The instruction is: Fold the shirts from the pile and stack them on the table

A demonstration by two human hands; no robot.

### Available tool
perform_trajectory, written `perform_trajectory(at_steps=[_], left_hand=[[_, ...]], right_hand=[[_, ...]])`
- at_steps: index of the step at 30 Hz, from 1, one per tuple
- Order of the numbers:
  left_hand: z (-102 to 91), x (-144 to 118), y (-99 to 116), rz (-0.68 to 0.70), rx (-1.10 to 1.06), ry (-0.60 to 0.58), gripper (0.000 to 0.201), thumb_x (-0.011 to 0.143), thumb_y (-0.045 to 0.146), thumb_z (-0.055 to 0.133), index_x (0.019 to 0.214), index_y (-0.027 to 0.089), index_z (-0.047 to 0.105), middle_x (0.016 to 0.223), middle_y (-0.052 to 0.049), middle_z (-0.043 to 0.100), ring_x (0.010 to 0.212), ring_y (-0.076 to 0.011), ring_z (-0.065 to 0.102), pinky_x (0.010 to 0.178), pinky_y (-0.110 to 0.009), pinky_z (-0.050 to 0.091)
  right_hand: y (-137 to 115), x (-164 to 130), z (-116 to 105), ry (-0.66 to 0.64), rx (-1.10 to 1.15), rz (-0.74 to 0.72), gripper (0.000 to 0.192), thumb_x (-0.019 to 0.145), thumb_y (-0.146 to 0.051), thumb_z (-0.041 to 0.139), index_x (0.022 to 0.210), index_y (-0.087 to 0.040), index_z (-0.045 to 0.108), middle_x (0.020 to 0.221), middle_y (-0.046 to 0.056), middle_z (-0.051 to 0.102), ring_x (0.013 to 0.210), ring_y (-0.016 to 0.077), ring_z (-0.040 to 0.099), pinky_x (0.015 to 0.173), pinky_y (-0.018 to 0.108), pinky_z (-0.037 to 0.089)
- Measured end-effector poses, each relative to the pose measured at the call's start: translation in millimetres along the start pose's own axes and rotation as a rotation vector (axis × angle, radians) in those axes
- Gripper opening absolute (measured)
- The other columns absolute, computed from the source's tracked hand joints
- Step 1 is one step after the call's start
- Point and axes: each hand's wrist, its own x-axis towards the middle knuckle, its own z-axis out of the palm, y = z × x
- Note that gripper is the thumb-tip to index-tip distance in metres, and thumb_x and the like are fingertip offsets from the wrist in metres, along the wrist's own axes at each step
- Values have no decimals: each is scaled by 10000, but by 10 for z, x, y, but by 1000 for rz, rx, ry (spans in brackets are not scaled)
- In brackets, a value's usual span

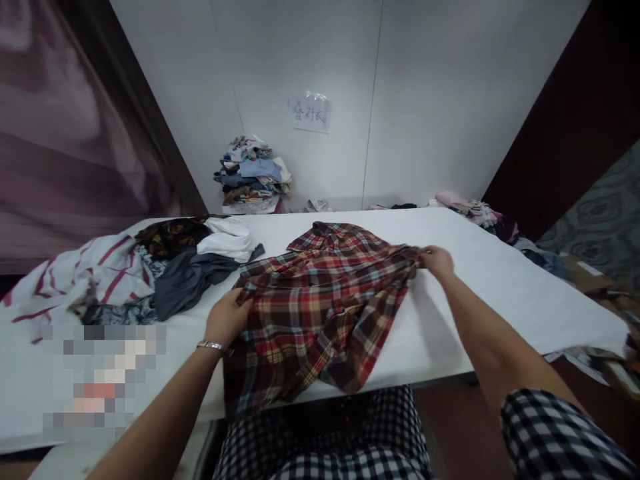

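On the broad, flat white tabletop [493, 293], a red-and-brown plaid, collared fabric shirt [305, 293] lies partly spread, probably light, limp and best gripped by its edges, where the left hand [229, 317] and right hand [439, 263] each pinch it closely.

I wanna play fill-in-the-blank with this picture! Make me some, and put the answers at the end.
1. The left hand and the right hand hold a shirt whose pattern is ____ (plaid or polka dots).
2. The silvery band is on the ____ wrist.
3. The colour of the tabletop is ____.
4. The paper sign hangs ____ (higher or lower) than the tall clothes pile.

Missing words: plaid; left; white; higher.
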Motion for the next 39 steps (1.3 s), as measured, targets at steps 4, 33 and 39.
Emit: perform_trajectory(at_steps=[4,33,39], left_hand=[[-29,159,183,48,16,-316,352,797,488,476,811,211,693,890,-85,726,868,-268,659,742,-322,470],[-85,2699,681,-80,205,68,475,821,497,502,1157,179,610,1193,-165,638,1111,-330,583,873,-424,474],[240,2167,522,199,54,33,538,837,435,507,1264,110,541,1428,-173,445,1317,-272,420,1083,-368,340]], right_hand=[[348,319,-413,-12,-469,161,381,734,-262,570,1075,-159,706,1076,170,684,994,321,627,749,380,484],[-812,1484,1347,-10,-269,-162,506,902,-284,383,1348,-67,480,1308,204,551,1212,300,513,989,389,404],[-563,1172,1050,-205,78,-283,450,797,-336,566,1207,-161,629,1201,96,651,1110,271,594,992,418,444]])
